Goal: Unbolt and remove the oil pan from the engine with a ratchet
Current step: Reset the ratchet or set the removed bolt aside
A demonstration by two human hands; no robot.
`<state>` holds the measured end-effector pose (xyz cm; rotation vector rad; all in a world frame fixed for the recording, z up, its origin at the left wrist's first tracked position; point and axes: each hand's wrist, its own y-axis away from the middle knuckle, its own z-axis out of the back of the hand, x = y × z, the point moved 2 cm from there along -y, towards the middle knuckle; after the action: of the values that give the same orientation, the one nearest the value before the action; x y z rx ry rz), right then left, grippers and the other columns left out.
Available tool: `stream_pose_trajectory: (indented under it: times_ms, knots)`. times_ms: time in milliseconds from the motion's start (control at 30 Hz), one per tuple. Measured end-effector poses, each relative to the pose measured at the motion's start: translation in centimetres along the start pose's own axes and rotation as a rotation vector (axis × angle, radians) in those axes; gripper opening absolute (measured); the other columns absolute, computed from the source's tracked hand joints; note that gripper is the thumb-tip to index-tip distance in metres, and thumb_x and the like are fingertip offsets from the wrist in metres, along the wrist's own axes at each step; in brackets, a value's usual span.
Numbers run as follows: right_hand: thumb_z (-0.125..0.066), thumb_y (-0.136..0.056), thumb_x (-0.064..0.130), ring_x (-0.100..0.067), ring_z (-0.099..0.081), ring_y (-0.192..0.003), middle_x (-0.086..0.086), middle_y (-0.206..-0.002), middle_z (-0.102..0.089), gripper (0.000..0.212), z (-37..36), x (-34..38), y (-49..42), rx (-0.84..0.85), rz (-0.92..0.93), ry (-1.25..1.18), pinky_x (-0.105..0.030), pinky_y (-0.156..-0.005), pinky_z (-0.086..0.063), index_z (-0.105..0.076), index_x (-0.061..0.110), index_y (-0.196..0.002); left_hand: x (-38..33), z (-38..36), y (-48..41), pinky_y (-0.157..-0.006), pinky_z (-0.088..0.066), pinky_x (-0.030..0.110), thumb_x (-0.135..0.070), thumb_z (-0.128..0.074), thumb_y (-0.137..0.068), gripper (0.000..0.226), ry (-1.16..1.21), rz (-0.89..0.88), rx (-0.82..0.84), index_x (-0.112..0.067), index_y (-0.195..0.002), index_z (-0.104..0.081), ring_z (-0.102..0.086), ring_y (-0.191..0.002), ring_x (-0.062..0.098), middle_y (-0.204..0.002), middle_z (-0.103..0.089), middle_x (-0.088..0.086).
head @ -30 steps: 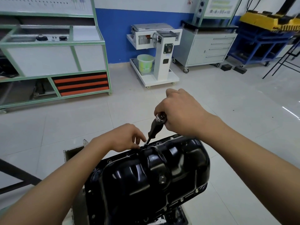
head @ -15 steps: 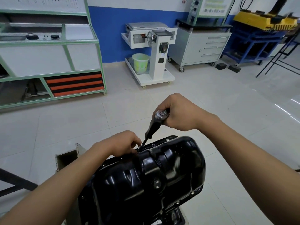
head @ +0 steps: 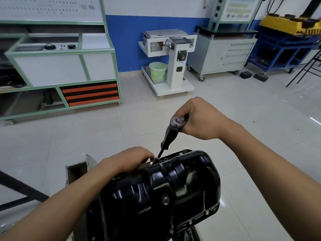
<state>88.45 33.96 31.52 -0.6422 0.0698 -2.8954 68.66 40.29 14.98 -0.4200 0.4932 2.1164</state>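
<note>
Item 1: glossy black pressed-metal oil pan (head: 173, 185), ribbed, low in the middle of the view, sump side facing me. It is seated on the engine, with bolt heads showing along its near-right flange.

Item 2: chrome-headed ratchet (head: 177, 121) with a black extension shaft, tilted. The head is up and to the right; the thin lower end meets the far flange of the oil pan.

Item 3: my right hand (head: 199, 120), fingers wrapped in a fist round the ratchet handle just beside the head. The handle itself is hidden in the fist.

Item 4: my left hand (head: 132, 159), fingers curled down onto the pan's far rim beside the shaft's lower end. I cannot tell whether they pinch it.

Item 5: surroundings on the pale tiled floor (head: 86, 133): a green-framed workbench (head: 60, 53) to the left, a white wheeled stand (head: 175, 66) carrying a pale green bucket (head: 157, 71), and a grey drawer cabinet (head: 229, 54) to the right.
</note>
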Motion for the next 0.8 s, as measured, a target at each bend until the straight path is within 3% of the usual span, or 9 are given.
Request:
stream_pose_trajectory:
  times_ms: [200,300,367,433,467,533,633,700,800]
  knots:
    - [-0.069,-0.082,0.010,-0.018,-0.033,-0.058,-0.028,-0.067,-0.050,0.019,1.6,-0.3,-0.1,-0.083,0.013,-0.216,-0.030,-0.056,-0.032,-0.068,-0.005,-0.071,-0.8,4.5,1.2,-0.061,-0.037,0.017,-0.019,-0.075,-0.093,0.010,0.239,-0.001,-0.386,-0.024,-0.101,-0.075,-0.045,-0.061,0.007,-0.062,-0.043,-0.010]
    - [-0.073,-0.083,0.012,-0.018,-0.040,-0.063,-0.029,-0.073,-0.059,0.015,1.7,-0.3,-0.8,-0.123,-0.035,-0.348,-0.034,-0.059,-0.037,-0.072,-0.001,-0.077,-1.0,5.8,3.8,-0.067,-0.043,0.014,-0.011,-0.077,-0.090,0.015,0.391,0.048,-0.527,-0.025,-0.094,-0.075,-0.055,-0.071,0.007,-0.073,-0.058,-0.005]
    - [-0.075,-0.081,0.007,-0.013,-0.044,-0.062,-0.022,-0.071,-0.062,0.004,1.3,0.2,-2.0,-0.148,-0.087,-0.444,-0.027,-0.062,-0.038,-0.077,0.007,-0.083,-0.8,6.2,6.4,-0.070,-0.047,0.014,-0.010,-0.077,-0.089,0.015,0.492,0.101,-0.622,-0.024,-0.093,-0.076,-0.063,-0.081,0.007,-0.085,-0.070,-0.007]
    - [-0.074,-0.078,0.000,-0.006,-0.041,-0.052,-0.002,-0.060,-0.059,0.018,0.3,1.7,-3.5,-0.138,-0.109,-0.508,-0.021,-0.055,-0.036,-0.079,0.016,-0.085,-0.5,6.2,9.5,-0.070,-0.050,0.015,-0.010,-0.077,-0.090,0.015,0.562,0.176,-0.710,-0.025,-0.094,-0.077,-0.067,-0.085,0.004,-0.091,-0.073,-0.014]
    - [-0.072,-0.077,-0.003,-0.007,-0.041,-0.050,-0.001,-0.060,-0.059,0.020,-0.6,2.9,-4.4,-0.108,-0.103,-0.539,-0.022,-0.053,-0.036,-0.078,0.016,-0.084,-0.2,6.1,11.3,-0.070,-0.050,0.017,-0.010,-0.076,-0.090,0.017,0.591,0.227,-0.760,-0.026,-0.095,-0.077,-0.068,-0.084,0.004,-0.092,-0.075,-0.015]
    - [-0.068,-0.074,-0.007,-0.015,-0.040,-0.056,-0.017,-0.069,-0.056,0.017,-2.7,6.3,-5.8,-0.006,-0.078,-0.609,-0.029,-0.057,-0.034,-0.074,0.004,-0.086,0.7,5.6,15.4,-0.073,-0.052,0.023,-0.009,-0.075,-0.091,0.017,0.658,0.337,-0.869,-0.025,-0.098,-0.078,-0.070,-0.083,0.009,-0.091,-0.078,-0.008]
    - [-0.070,-0.062,-0.001,-0.018,-0.036,-0.054,-0.008,-0.060,-0.044,0.013,-6.8,13.2,-7.0,0.278,0.023,-0.702,-0.022,-0.050,-0.034,-0.059,0.006,-0.063,2.7,4.7,22.9,-0.076,-0.054,0.018,-0.011,-0.072,-0.094,0.016,0.737,0.476,-1.066,-0.022,-0.104,-0.076,-0.073,-0.086,0.006,-0.091,-0.080,-0.005]
    - [-0.083,-0.064,0.003,-0.016,-0.034,-0.053,-0.003,-0.056,-0.039,0.023,-10.0,18.5,-7.1,0.456,0.090,-0.753,-0.017,-0.045,-0.031,-0.060,0.004,-0.068,4.5,3.7,28.9,-0.068,-0.054,0.016,-0.011,-0.069,-0.096,0.015,0.785,0.590,-1.208,-0.021,-0.105,-0.076,-0.074,-0.083,0.006,-0.088,-0.079,-0.007]
    - [-0.084,-0.062,0.040,-0.014,-0.028,-0.053,0.002,-0.056,-0.035,0.035,-14.7,26.4,-6.4,0.528,0.102,-0.813,-0.019,-0.046,-0.024,-0.073,0.010,-0.077,7.7,1.0,38.4,-0.065,-0.054,0.019,-0.008,-0.066,-0.098,0.015,0.750,0.814,-1.355,-0.014,-0.108,-0.074,-0.070,-0.072,0.005,-0.079,-0.077,-0.007]
